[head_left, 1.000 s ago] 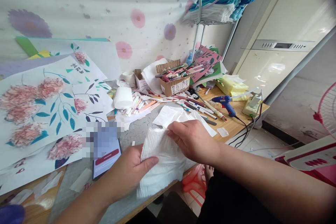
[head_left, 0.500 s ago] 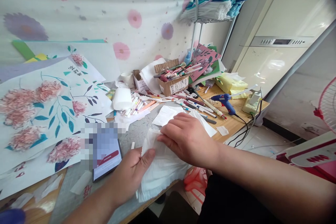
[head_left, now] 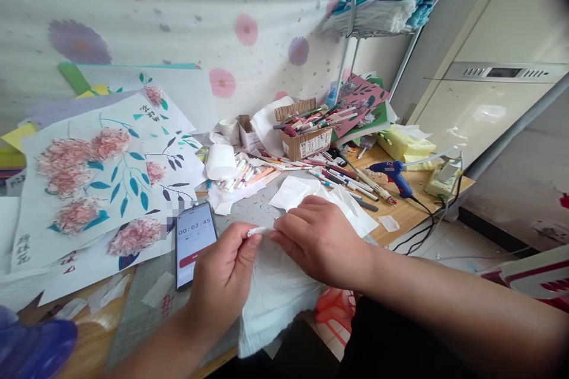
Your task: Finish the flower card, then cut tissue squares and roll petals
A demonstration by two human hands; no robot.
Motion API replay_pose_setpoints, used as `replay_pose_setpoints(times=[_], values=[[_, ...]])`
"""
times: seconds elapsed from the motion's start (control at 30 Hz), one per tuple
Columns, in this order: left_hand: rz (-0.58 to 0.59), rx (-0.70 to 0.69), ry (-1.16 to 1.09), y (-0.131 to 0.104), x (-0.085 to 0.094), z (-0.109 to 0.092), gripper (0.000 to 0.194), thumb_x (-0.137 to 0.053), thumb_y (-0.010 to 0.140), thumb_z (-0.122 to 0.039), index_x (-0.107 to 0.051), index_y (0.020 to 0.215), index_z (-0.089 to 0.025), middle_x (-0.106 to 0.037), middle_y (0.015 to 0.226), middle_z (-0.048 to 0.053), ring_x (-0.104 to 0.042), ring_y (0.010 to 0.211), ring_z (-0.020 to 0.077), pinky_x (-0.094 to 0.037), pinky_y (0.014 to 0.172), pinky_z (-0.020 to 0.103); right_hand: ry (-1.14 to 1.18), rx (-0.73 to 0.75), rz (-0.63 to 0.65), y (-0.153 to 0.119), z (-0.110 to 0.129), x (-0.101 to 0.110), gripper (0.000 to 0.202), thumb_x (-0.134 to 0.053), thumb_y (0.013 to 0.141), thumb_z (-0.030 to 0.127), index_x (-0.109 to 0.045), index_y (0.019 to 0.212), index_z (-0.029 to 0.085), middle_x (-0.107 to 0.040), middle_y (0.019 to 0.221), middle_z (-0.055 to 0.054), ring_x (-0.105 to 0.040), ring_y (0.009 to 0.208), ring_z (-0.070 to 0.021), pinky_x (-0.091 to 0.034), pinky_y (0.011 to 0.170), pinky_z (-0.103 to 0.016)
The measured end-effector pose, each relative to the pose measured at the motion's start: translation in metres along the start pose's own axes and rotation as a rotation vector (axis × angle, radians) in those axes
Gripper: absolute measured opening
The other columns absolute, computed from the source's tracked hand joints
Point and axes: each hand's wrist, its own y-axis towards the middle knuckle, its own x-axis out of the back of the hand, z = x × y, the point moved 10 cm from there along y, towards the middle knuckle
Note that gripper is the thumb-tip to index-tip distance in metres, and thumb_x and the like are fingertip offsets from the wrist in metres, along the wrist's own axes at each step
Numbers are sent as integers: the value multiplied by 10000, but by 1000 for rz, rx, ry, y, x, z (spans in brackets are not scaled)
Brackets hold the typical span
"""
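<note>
Both of my hands pinch the top edge of a white tissue sheet (head_left: 275, 290), which hangs down past the table's front edge. My left hand (head_left: 224, 272) grips one gathered corner between thumb and forefinger. Close beside it, my right hand (head_left: 322, 240) is closed on the same bunched edge, its fingers curled over. A short twisted strip of tissue shows between the two hands. Behind my right hand, more white tissue (head_left: 291, 190) lies on the grey mat (head_left: 255, 208). A phone (head_left: 195, 243) showing a timer lies left of my left hand.
Flower pictures (head_left: 111, 183) cover the left side. Markers (head_left: 342, 180) lie behind my hands, near a cardboard box (head_left: 306, 145) of pens. A blue glue gun (head_left: 393, 174) with its cable and a yellow tissue pack (head_left: 409, 145) are at the right.
The tissue's top edge, earlier spread out between my hands, is now gathered into a narrow strip. My left hand has risen closer to my right hand. The view has turned slightly left.
</note>
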Motion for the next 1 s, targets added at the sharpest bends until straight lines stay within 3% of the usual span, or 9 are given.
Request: replay_pose_setpoints(times=[0.2,0.37,0.5,0.57,0.67,0.73,0.87,1.0], values=[[-74,117,-64,3,9,11,303,-442,947,-369,-454,675,-237,-404,547,-57,-401,493,137,-350,457,235,35,-52,87,-1,-4,-6,296,-431,979,298,-656,869,140,-678,701,-47,-538,575,-145,-304,592,-298],[-64,163,-97,4,6,16,373,-437,949,-392,-341,621,-241,-331,529,-61,-349,475,135,-308,443,249,308,-244,153,-4,-23,-8,200,-529,939,278,-667,850,162,-677,694,-21,-564,593,-120,-323,551,-237],[-65,208,-160,6,6,25,390,-499,911,-450,-373,612,-234,-327,527,-58,-326,486,132,-278,447,252,378,-282,146,-3,-29,-5,171,-572,914,275,-676,837,164,-666,675,-11,-557,589,-114,-352,563,-225],[1,257,-306,6,-2,32,325,-592,854,-478,-462,690,-230,-374,548,-60,-346,493,129,-284,451,243,373,-279,135,-2,-31,-4,165,-568,914,262,-679,842,164,-673,692,-15,-560,594,-114,-359,569,-226],[196,356,-537,3,-26,39,288,-697,791,-458,-535,876,-235,-527,675,-38,-477,587,149,-397,532,245,361,-291,118,-3,-35,-2,149,-571,907,238,-684,845,162,-680,706,-18,-566,600,-113,-362,574,-226],[237,378,-497,2,-31,41,261,-666,824,-455,-540,850,-228,-554,724,-23,-508,660,161,-431,598,260,348,-294,113,-3,-37,-1,150,-575,904,234,-686,838,157,-676,698,-19,-559,598,-113,-363,576,-228],[84,300,-230,6,-12,37,309,-560,883,-458,-487,705,-216,-443,614,-43,-414,594,143,-364,549,249,370,-305,103,-4,-41,1,130,-606,889,251,-684,846,157,-658,688,-9,-534,588,-106,-359,573,-226],[2,157,-119,8,0,20,285,-541,890,-366,-452,661,-222,-384,571,-59,-383,532,130,-333,499,241,424,-352,106,-6,-50,-1,151,-706,812,304,-662,817,160,-597,638,24,-483,573,-100,-342,553,-220]])
